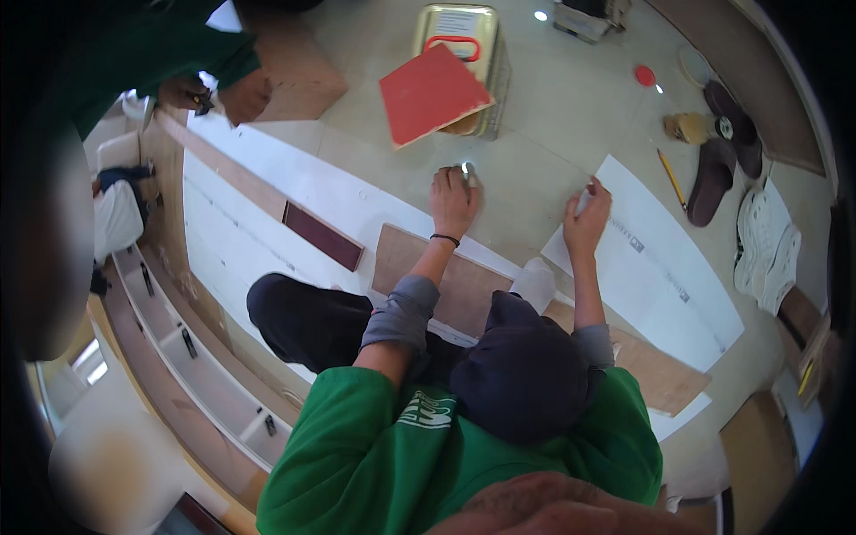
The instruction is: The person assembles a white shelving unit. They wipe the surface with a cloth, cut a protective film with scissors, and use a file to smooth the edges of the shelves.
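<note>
My left hand (455, 201) is just above the grey tiled floor, its fingers curled. A bright, shiny spot shows at its fingertips; I cannot tell whether it is a held thing or a reflection. To the right, my right hand (588, 218) is closed, with a small whitish piece (584, 203) between thumb and fingers. That hand lies over the left edge of a white sheet (673, 267) with a curved side and printed marks. Below my left wrist lies a brown board (437, 275), partly hidden by my forearm and legs.
Ahead stands a gold tin (495, 62) with a red square board (432, 94) leaning on it. At right are a pencil (672, 178), a jar (691, 128), dark slippers (711, 183) and white clogs (765, 250). Another person's hand (245, 96) holds a dark tool near a long white panel (236, 232).
</note>
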### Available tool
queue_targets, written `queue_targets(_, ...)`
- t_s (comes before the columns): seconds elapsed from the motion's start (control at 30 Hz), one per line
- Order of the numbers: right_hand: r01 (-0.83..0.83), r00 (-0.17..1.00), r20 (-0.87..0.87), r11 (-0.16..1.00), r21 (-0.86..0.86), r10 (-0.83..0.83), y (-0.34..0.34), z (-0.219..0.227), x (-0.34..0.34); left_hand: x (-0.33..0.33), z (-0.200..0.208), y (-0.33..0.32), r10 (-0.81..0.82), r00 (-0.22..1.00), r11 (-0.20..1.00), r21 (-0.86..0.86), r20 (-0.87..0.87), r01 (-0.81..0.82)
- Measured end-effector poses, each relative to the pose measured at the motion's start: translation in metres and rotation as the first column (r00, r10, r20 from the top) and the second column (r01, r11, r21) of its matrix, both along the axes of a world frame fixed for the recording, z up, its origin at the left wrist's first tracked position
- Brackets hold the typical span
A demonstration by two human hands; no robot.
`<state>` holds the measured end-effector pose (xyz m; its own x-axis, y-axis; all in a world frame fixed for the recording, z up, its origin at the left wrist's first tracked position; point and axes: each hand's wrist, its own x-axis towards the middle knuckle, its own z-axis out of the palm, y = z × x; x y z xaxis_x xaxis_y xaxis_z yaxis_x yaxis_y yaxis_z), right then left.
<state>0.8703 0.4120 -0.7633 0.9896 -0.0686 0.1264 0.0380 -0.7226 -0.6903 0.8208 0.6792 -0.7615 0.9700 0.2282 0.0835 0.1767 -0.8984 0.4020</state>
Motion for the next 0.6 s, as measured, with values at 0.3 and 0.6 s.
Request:
queue_targets(0.3, 0.010, 0.979, 0.200, 0.965, -0.263, 0.044, -0.022, -0.016, 0.120, 0.081, 0.033, -0.032, 0.527, 0.829, 0.720, -0.616, 0.188, -0.319)
queue_targets(0.6, 0.019, 0.973, 0.219, 0.929, -0.370, 0.068, -0.030, -0.023, 0.185, 0.104, 0.032, -0.019, 0.484, 0.850, 0.721, -0.646, 0.209, -0.251)
